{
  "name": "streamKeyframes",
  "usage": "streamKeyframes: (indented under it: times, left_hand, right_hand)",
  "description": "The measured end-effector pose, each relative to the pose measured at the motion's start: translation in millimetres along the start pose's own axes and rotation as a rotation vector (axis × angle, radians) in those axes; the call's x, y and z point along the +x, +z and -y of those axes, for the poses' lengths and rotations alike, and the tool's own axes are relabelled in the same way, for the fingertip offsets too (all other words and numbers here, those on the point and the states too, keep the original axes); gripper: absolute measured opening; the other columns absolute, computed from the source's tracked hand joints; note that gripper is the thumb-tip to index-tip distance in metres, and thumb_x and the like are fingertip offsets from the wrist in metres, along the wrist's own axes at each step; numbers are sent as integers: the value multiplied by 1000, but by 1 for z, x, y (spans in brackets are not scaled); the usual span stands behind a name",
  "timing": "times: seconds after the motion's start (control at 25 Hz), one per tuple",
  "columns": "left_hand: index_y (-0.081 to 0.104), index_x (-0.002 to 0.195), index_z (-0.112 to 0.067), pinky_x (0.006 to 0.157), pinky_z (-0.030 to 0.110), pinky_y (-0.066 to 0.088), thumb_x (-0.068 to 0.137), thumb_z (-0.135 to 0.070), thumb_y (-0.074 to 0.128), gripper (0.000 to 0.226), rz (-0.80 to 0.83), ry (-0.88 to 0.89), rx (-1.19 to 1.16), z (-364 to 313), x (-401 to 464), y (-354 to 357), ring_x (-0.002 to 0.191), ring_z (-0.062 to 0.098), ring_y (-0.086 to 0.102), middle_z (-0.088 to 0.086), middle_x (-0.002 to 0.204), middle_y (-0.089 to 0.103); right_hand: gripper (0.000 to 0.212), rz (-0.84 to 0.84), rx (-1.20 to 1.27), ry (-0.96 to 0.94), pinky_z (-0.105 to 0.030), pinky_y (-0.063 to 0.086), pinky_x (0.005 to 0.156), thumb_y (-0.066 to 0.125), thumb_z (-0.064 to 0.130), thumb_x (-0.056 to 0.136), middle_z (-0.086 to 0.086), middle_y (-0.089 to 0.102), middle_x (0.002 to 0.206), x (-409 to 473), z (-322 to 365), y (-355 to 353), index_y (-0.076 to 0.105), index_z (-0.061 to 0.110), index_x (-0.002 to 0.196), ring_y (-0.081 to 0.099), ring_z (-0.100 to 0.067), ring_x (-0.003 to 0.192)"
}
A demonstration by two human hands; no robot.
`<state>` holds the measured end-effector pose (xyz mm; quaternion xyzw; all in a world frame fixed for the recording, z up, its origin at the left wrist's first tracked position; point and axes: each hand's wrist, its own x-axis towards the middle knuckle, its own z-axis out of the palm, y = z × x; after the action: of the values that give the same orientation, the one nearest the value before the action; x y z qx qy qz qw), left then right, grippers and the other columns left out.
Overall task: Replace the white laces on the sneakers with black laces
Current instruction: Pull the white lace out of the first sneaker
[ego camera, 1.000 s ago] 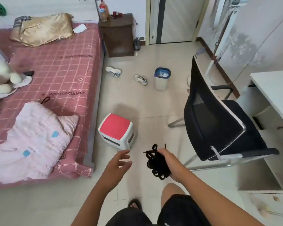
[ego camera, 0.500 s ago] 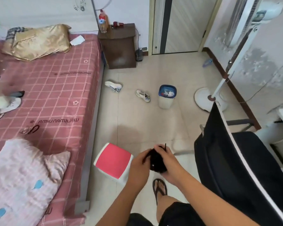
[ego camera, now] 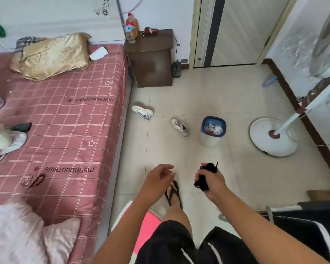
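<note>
My right hand (ego camera: 212, 181) grips a bunched bundle of black laces (ego camera: 205, 178), one lace tip sticking up above the fist. My left hand (ego camera: 157, 178) hangs beside it, a short gap away, fingers loosely curled and holding nothing. Two white sneakers lie apart on the tiled floor ahead: one (ego camera: 143, 112) on its side near the bed, the other (ego camera: 179, 126) upright beside the bin. Both are well beyond my hands.
A bed with a red checked cover (ego camera: 65, 121) fills the left. A blue-rimmed bin (ego camera: 212, 130), a fan base (ego camera: 272, 137), a brown nightstand (ego camera: 151, 60) and a red-topped stool (ego camera: 147, 229) stand on the floor. A black chair (ego camera: 303, 225) is at lower right.
My left hand has let go of the lace bundle and moved left; the right hand keeps it. I have walked forward past the stool, so the sneakers look closer.
</note>
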<state>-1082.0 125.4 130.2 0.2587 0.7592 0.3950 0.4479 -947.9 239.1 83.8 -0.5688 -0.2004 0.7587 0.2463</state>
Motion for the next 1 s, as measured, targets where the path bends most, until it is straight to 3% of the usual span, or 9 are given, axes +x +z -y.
streamKeyframes:
  times: [0.2,0.28,0.44,0.6,0.88,1.0]
  left_hand:
    - [63,106,-21,71,9,48,87,-20,64,19,86,-24,83,-25,127,-67,77,-3,59,-9,87,66]
    - [62,104,-23,69,11,48,87,-21,64,17,116,-19,111,-43,178,-84,72,-7,57,-12,85,65]
    - [61,94,-31,68,12,47,88,-25,61,9,145,-30,150,-68,268,-108,71,-6,56,-14,84,64]
    - [61,90,-33,70,11,46,88,-25,60,8,69,-73,149,-78,359,-120,76,-1,57,-13,84,64]
    - [62,96,-26,67,9,43,89,-22,58,8,17,-163,137,3,571,-109,76,3,55,-9,87,66]
    - [61,92,-28,73,18,47,87,-23,59,7,46,-216,189,80,682,-102,80,9,60,-5,88,66]
  right_hand:
    - [18,-129,-306,17,-24,40,41,58,-5,85,-10,50,65,83,71,30,55,12,89,44,-18,45]
    - [16,-154,-390,44,-25,38,43,60,-2,85,-12,48,63,112,91,47,55,12,89,42,-19,43]
    - [15,-171,-425,33,-31,42,50,61,-4,85,-15,53,67,172,121,94,57,9,91,48,-23,53]
    - [14,-167,-430,50,-30,45,52,61,-5,84,-18,56,72,263,145,145,58,5,94,53,-27,59]
    - [23,-19,-561,113,-41,49,66,66,7,84,-20,61,83,494,117,220,57,12,104,59,-30,70]
    - [21,55,-624,131,-31,47,56,65,3,84,-16,59,81,604,78,237,56,14,100,55,-26,63]
